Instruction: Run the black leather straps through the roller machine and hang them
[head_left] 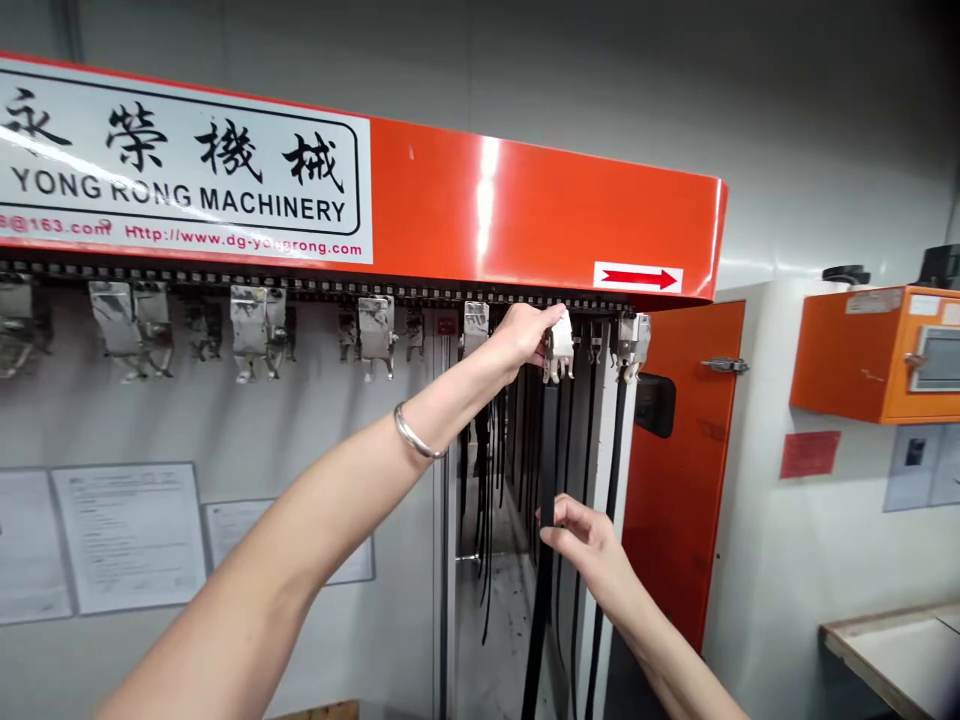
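Black strips (543, 630) hanging off a row of metal spring clips (251, 330) fill the middle of the head cam shot, with the clips strung along a chain track (315, 288) under an orange machine housing (540, 205) with a YONG RONG MACHINERY sign (180, 165) on it. Left hand (523, 335), the one with the silver bangle (412, 432), is reaching up near the right end of the track, its fingertips (553, 318) closed narrow on a pale clip (560, 348). Right hand (581, 548) is lower down, with thumb and fingers pinched around one of the wider strips, well below the clip. Can't tell from this angle whether that strip hangs from the pale clip. My tip: keep that lower pinch light and the strip straight under the clip so it doesn't twist or snag on its neighbours. To the right there's an orange door (679, 460) with a metal latch (724, 366), and a red arrow sticker (637, 278) on the housing points that way. Further right is an orange control box (840, 355), with the rim of a table (885, 618) in the bottom right corner. Printed papers (131, 535) are on the wall (390, 520) to the left.
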